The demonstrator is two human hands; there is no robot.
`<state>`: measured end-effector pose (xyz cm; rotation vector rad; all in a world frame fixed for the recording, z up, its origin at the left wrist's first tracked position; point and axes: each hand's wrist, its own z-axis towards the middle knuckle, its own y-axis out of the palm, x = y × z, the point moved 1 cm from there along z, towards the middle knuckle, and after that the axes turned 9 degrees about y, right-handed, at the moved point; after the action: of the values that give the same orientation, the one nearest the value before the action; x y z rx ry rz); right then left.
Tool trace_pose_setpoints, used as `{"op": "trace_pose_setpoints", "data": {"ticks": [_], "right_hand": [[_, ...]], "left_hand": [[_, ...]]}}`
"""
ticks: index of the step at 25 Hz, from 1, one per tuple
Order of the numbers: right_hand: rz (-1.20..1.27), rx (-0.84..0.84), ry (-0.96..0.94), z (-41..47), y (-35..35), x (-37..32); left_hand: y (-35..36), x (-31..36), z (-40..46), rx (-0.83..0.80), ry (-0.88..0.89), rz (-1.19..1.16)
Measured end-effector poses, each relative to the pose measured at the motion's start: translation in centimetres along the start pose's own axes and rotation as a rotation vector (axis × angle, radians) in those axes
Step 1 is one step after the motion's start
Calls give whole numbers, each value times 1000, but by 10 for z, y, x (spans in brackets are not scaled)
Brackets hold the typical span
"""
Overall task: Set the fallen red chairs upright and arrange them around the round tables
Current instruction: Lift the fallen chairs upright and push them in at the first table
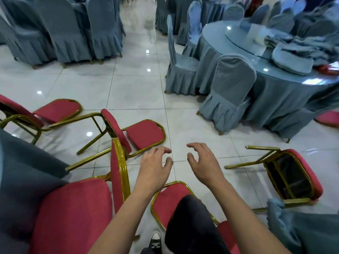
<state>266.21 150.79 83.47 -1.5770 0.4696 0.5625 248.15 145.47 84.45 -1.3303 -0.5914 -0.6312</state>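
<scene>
Chairs [145, 135] — red, gold-framed, toppled

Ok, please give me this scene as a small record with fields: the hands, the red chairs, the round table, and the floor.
left hand: empty, fingers loosely curled, held above the floor
right hand: empty, fingers loosely curled, apart from the left
fallen red chairs: one lying ahead-left, one farther left, one on its side at right
chair below the hands: partly hidden by a dark trouser leg
round table: blue-grey cloth, covered chairs around it
floor: glossy pale tiles
</scene>
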Motion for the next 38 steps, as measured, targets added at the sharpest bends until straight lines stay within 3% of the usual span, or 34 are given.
{"op": "trace_pose_setpoints", "data": {"ticks": [11, 23, 30, 38], "right_hand": [[-16, -91, -121, 185, 0, 9], [55, -383, -276, 457, -49, 96], [51, -516, -386, 577, -34, 73], [-53, -656, -528, 714, 30, -24]], "left_hand": [[31, -23, 148, 126, -75, 66], [157, 29, 399, 188, -357, 116], [155, -9, 495, 343, -493, 117], [113, -96, 603, 434, -638, 72]]}}
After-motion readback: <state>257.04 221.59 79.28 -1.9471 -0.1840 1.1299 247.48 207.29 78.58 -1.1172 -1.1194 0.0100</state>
